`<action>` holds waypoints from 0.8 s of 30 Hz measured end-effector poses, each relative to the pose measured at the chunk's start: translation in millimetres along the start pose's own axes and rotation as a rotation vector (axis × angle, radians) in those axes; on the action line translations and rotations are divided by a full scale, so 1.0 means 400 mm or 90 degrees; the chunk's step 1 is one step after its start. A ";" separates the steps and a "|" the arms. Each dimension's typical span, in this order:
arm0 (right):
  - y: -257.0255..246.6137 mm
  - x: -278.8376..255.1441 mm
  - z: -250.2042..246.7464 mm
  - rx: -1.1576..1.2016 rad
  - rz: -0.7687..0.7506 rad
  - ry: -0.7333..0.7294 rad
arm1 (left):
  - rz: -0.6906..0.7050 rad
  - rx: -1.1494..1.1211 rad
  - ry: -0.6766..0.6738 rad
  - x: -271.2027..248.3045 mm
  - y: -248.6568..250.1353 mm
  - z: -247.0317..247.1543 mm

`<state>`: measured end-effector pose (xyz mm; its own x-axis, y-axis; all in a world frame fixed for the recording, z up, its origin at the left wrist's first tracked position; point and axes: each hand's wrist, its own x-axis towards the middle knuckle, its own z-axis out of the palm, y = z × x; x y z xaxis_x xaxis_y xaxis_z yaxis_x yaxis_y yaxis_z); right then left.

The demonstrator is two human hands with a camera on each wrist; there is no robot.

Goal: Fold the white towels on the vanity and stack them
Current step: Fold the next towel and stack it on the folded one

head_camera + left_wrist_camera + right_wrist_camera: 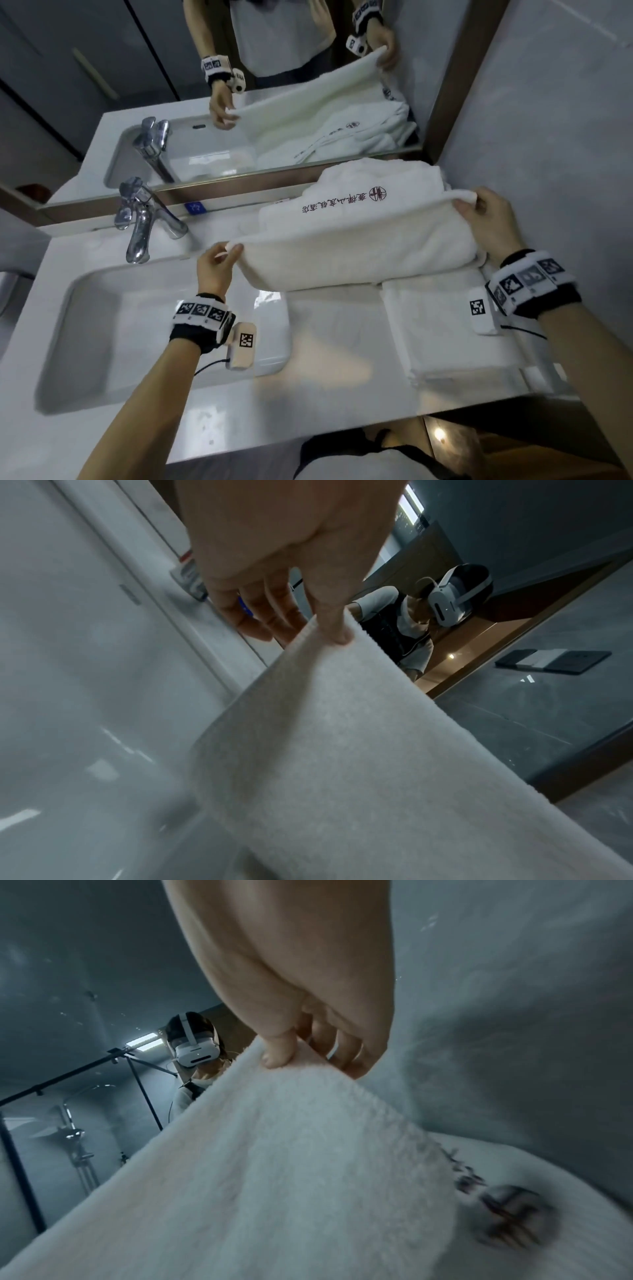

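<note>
A white towel [359, 253] hangs stretched between my two hands above the vanity top [325, 346]. My left hand [224, 255] pinches its left corner over the basin's right side; the left wrist view shows thumb and finger on the towel [342, 750] edge. My right hand [474, 205] pinches the right corner, higher and nearer the wall, and the right wrist view shows this towel [274, 1164] draping down. A folded white towel [445, 329] lies flat on the counter under my right wrist. Behind, a white towel with dark embroidered lettering [346, 198] lies crumpled against the mirror.
The sink basin [102, 342] takes up the left of the vanity, with a chrome faucet [140, 222] at its back. A mirror [274, 85] runs along the back wall. A grey tiled wall [565, 137] stands close on the right. The counter's front edge [342, 435] is near my body.
</note>
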<state>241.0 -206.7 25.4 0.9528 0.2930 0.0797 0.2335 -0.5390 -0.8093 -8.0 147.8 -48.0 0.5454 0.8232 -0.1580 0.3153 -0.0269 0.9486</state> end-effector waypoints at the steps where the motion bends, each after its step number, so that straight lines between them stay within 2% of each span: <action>1: -0.011 0.027 0.010 0.007 0.003 0.012 | 0.007 0.002 0.007 0.026 0.012 0.009; 4: -0.037 0.112 0.033 0.000 0.026 0.034 | 0.032 0.045 0.016 0.110 0.045 0.037; 10: -0.045 0.234 0.076 -0.058 0.087 0.018 | 0.045 0.132 0.017 0.237 0.069 0.094; 15: -0.019 0.269 0.102 -0.099 0.127 0.001 | -0.001 0.167 -0.017 0.301 0.063 0.140; 20: -0.004 0.286 0.115 -0.120 0.165 -0.023 | -0.056 0.259 -0.106 0.338 0.036 0.172; 24: -0.001 0.294 0.118 -0.022 0.223 -0.029 | 0.013 0.407 -0.274 0.356 0.033 0.188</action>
<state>343.6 -134.9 7.6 0.9667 0.1201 -0.2259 -0.0989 -0.6389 -0.7629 132.3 222.0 -78.4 0.7685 0.5293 -0.3596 0.6184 -0.4698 0.6300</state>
